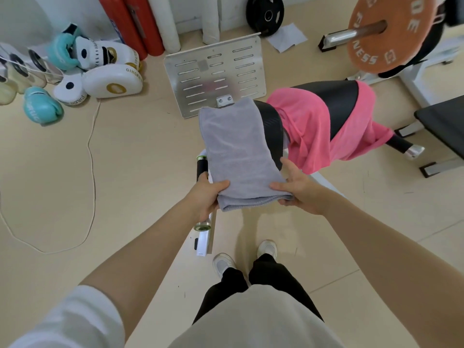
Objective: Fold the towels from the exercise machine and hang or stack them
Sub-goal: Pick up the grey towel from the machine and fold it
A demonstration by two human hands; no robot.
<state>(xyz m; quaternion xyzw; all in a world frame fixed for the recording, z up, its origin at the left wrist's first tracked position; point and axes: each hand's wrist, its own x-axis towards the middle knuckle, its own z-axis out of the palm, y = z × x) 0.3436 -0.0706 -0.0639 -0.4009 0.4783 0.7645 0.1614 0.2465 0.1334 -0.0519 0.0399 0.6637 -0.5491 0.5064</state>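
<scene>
A grey towel, folded into a long strip, stretches away from me over the near end of the exercise machine. My left hand grips its near left corner and my right hand grips its near right corner, thumbs on top. A pink towel lies unfolded and draped across the machine's black padded seat, hanging down both sides. The machine's black pad shows between the two towels.
A slotted metal footplate stands behind the towels. Boxing gloves and pads lie on the floor at left, with a white cord looping nearby. A barbell with an orange weight plate and a black bench are at right. My feet stand below.
</scene>
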